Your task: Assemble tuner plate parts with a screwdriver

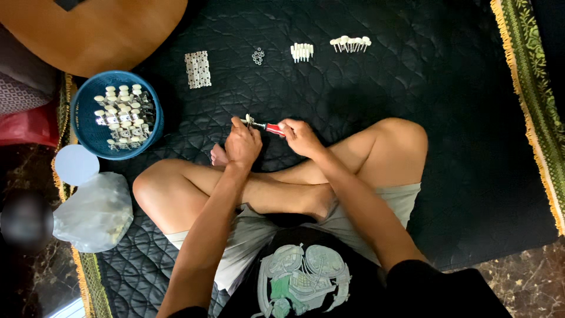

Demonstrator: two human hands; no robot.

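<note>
From the head camera, a person sits cross-legged on a black quilted mat (365, 82). The right hand (300, 136) has its fingers clamped on the red handle of a small screwdriver (272, 128), and the left hand (242, 144) pinches a tiny metal part (249, 121) at the tool's tip, just above the crossed legs at mid-mat. The part looks light, stiff and easily dropped, best held by its edges; the handle gives the firmest grip. Toward the mat's far edge lie a grid of metal pieces (198, 69), small rings (258, 56) and two rows of white pegs (302, 52), well apart. A blue basket (88, 138) of finished parts sits at the left edge. Open mat lies to the right.
</note>
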